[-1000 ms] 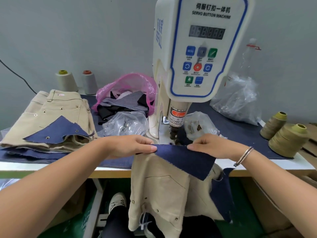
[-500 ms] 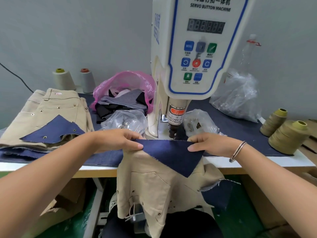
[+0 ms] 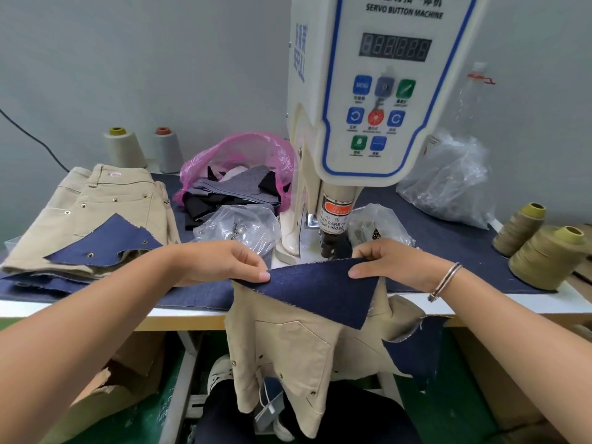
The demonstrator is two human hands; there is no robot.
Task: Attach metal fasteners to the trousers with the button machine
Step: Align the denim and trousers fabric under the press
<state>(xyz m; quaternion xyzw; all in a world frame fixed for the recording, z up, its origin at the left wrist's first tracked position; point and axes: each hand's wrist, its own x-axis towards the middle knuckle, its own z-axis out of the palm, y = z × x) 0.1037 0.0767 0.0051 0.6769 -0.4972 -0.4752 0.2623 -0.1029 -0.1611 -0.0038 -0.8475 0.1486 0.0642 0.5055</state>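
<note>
Grips of left hand [image 3: 221, 262] and right hand [image 3: 389, 262] pinching navy flap [image 3: 317, 288] over beige trousers [image 3: 288, 341] at desk [image 3: 96, 310] edge, six o'clock of button machine [image 3: 368, 100]; fingertips near punch [image 3: 330, 243] likely at risk.

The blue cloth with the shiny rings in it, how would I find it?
Start at the tall white button machine and look far left to the folded beige trousers on the table. The blue cloth lies on top of them. Unlike the blue piece held by both hands, it has metal eyelets and nobody touches it.
</note>
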